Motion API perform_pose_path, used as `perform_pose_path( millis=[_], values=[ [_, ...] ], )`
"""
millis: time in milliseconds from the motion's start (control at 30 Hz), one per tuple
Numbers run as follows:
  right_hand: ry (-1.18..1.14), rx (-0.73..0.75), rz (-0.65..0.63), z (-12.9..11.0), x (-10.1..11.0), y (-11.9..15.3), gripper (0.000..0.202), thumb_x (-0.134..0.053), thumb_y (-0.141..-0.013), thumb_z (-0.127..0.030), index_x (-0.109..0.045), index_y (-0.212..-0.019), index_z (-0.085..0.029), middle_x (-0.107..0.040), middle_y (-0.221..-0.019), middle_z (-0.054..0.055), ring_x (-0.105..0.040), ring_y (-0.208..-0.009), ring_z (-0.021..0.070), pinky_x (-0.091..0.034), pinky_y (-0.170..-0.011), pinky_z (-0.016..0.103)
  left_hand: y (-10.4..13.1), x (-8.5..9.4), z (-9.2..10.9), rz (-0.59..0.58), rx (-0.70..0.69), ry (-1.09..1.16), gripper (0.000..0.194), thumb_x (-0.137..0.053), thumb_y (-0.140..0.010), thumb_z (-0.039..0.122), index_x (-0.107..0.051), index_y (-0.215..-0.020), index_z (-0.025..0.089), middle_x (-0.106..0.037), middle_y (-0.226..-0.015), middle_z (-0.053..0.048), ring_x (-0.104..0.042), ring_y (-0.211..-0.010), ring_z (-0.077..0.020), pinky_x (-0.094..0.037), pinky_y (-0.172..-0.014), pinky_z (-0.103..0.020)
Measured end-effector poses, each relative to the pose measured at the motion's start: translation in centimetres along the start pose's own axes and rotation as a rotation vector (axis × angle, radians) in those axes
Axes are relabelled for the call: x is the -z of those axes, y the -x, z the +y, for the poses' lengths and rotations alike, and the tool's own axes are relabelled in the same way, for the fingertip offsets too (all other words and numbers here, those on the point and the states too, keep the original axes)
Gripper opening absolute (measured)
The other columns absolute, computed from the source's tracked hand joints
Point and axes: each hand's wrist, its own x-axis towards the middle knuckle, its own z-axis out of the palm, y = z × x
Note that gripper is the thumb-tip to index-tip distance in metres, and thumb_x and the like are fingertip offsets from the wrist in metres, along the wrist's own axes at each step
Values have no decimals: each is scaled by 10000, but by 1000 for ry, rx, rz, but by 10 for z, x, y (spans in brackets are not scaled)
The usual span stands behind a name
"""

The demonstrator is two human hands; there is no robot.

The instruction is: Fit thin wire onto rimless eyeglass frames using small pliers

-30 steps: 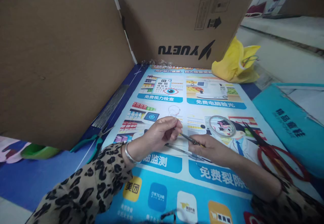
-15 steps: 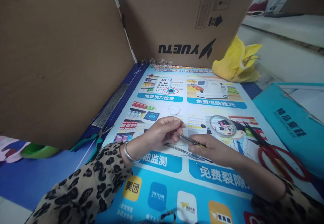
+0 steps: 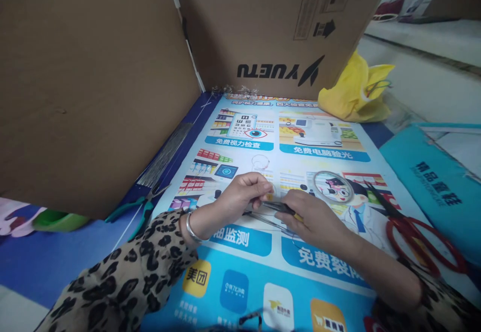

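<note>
Over the printed poster [image 3: 240,164], my left hand [image 3: 244,192] is closed in a pinch, thumb against forefinger. Whatever it pinches is too fine to make out. My right hand [image 3: 315,219] is wrapped round a pair of small pliers [image 3: 277,206] with dark jaws and a bit of yellow on the handle. The jaws point left, close to my left fingertips. Just under both hands lie several thin metal wires [image 3: 259,217], partly covered by the right hand.
Red-handled scissors [image 3: 421,239] lie at the right, by a turquoise box [image 3: 432,167]. Teal-handled pliers [image 3: 145,204] and a bundle of straight wires [image 3: 165,154] are at the left. Cardboard [image 3: 278,26] walls the back and left. A yellow bag [image 3: 351,94] sits behind.
My right hand has moved slightly left and turned, bringing the pliers closer to my left fingertips. My left hand stays pinched in nearly the same place. The view has shifted slightly.
</note>
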Motion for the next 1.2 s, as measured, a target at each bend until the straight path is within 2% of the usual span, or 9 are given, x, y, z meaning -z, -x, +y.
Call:
perform_pose_path(
  millis=[300,433,700,1000,1200],
  values=[
    [403,71,220,2,-6,1,109,-560,-795,-256,-560,-729,-169,-558,-746,52,-490,-750,194,-346,-650,293,0,-3,-5,53,-20,20,249,-649,-741,348,-523,-686,140,-516,-574,49,-419,-408,-16,-253,-400,-154],
    [511,97,303,3,-7,0,115,-558,-775,-222,-556,-669,-175,-539,-688,45,-472,-707,185,-316,-628,290,-1,-3,-8,52,-20,45,253,-650,-739,354,-527,-694,137,-501,-568,48,-405,-404,-17,-238,-394,-154],
    [496,102,282,1,-5,1,152,-510,-804,-216,-562,-669,-172,-537,-679,42,-465,-694,166,-291,-617,275,-1,-3,-7,47,8,50,269,-661,-721,370,-524,-697,140,-496,-568,52,-402,-409,-18,-236,-402,-153],
    [542,141,293,1,-7,2,130,-526,-774,-181,-557,-648,-196,-530,-648,26,-450,-659,166,-264,-600,286,-1,-3,-4,37,-38,-85,260,-636,-734,380,-540,-682,144,-508,-553,46,-394,-418,-28,-286,-413,-165],
    [684,165,314,1,1,4,181,-478,-808,-156,-548,-647,-200,-510,-625,35,-414,-649,178,-240,-600,314,-3,-3,-4,113,-93,-231,249,-599,-749,374,-516,-666,154,-470,-536,48,-394,-440,-55,-309,-435,-188]
  ],
)
